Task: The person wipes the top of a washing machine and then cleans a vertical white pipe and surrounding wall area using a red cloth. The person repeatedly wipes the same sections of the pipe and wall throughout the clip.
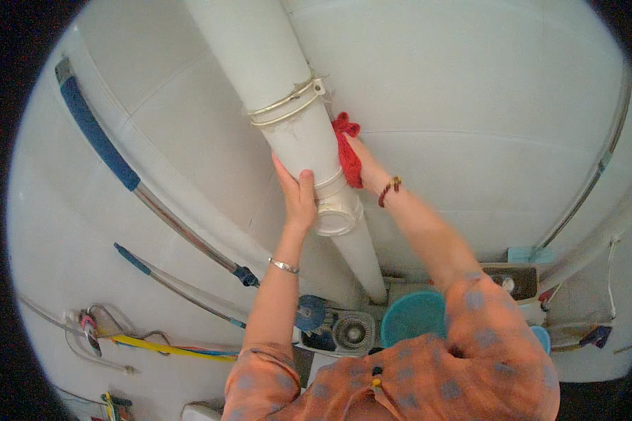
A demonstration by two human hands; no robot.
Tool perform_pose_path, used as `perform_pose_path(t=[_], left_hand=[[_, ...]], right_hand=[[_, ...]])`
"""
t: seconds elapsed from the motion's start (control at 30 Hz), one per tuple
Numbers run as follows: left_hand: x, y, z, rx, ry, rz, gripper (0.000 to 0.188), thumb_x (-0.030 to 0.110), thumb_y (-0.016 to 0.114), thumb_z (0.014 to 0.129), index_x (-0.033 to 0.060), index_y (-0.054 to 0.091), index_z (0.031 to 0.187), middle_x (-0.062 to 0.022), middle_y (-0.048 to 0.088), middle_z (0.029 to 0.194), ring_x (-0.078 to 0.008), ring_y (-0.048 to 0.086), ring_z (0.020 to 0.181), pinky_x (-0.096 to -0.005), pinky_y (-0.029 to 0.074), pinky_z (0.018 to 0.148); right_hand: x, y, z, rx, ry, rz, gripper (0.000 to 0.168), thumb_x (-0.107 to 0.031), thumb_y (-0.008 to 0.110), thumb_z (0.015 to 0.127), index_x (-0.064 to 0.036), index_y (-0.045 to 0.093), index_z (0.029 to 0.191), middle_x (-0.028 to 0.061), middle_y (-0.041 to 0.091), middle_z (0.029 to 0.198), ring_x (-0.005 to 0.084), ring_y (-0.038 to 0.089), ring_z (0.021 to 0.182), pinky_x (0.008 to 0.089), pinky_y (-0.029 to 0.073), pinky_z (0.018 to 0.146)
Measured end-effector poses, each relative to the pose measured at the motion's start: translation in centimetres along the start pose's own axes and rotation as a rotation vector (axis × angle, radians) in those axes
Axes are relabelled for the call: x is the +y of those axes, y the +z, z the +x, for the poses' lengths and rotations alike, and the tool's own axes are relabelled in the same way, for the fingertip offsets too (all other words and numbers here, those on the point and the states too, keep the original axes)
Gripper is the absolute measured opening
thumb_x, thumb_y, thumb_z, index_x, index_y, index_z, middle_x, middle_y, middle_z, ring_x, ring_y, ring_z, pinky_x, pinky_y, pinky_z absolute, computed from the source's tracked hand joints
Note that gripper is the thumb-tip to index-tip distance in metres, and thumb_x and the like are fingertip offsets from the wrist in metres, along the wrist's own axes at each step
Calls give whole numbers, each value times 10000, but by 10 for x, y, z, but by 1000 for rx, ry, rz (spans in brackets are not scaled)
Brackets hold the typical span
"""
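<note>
A thick white plastic drainpipe runs down in front of me, with a pale clamp ring around it and a round capped cleanout fitting lower down. My left hand rests against the pipe's left side, fingers behind it and thumb on its front, just above the fitting. On the other side my right hand presses a bunched red cloth against the pipe. Part of the cloth sticks out above the fingers.
Blue-gripped poles lean at the left. Below are a spin-mop bucket, a teal basin and an open toilet cistern or tray-like container. Another pole stands right. Hoses and a yellow strip are at lower left.
</note>
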State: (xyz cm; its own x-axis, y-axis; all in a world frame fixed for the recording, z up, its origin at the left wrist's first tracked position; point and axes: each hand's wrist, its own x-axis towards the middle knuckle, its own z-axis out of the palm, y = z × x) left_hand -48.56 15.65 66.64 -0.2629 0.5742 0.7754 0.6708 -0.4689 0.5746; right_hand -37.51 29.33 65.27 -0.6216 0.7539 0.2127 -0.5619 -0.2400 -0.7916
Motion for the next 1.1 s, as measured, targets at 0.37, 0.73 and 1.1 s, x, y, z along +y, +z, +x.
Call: perform_pose_path(t=[0.37, 0.73, 1.1], left_hand=[[22, -14, -12, 98, -128, 139, 701, 394, 472, 985, -43, 217, 1470, -271, 227, 1513, -363, 273, 1396, -430, 234, 1133], [110, -60, -111, 141, -622, -1396, 507, 451, 448, 986, 101, 472, 1352, -101, 534, 1348, -277, 527, 1213, -443, 445, 1027], [51, -35, 21, 118, -519, -769, 505, 473, 382, 1016, 64, 502, 1287, -35, 595, 1172, -166, 576, 1046, -330, 460, 932]], right_hand=[[-54, -1, -154, 26, -80, 5, 373, -308, 401, 1025, -31, 506, 1252, 88, 647, 1070, 191, 652, 889, 360, 544, 810], [-61, 72, -157, -276, -631, -1097, 497, -368, 540, 951, 33, 524, 1245, 229, 545, 1262, 372, 501, 1203, 442, 377, 1038], [-21, 93, -47, 281, -874, -1033, 843, -446, 560, 919, 67, 176, 1466, 284, 312, 1458, 410, 347, 1334, 452, 292, 1100]])
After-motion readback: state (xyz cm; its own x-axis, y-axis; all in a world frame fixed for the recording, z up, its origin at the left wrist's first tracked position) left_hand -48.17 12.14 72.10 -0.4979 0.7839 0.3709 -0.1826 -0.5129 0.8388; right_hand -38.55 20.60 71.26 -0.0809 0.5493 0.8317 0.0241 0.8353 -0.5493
